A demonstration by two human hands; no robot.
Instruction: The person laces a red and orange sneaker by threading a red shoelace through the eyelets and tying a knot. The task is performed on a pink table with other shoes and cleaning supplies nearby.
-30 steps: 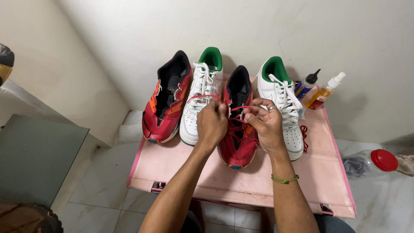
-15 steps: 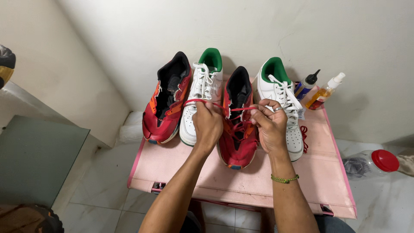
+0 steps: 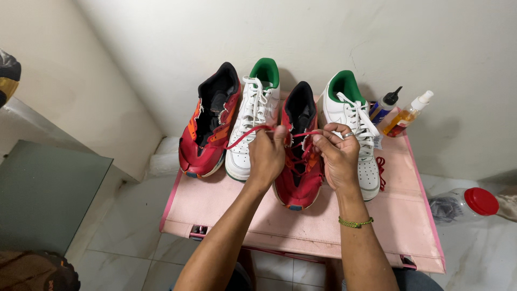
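Here, head view: left hand pinched shut on one end of a red lace; right hand closed on the other end, ring on one finger, green bracelet at the wrist. Lace runs through the red shoe directly under both hands, toe toward the wearer. Second red shoe at far left, unlaced. Two white shoes with green lining, one between the red pair, one at right. All on a pink cloth-covered stand. Two small bottles by the wall
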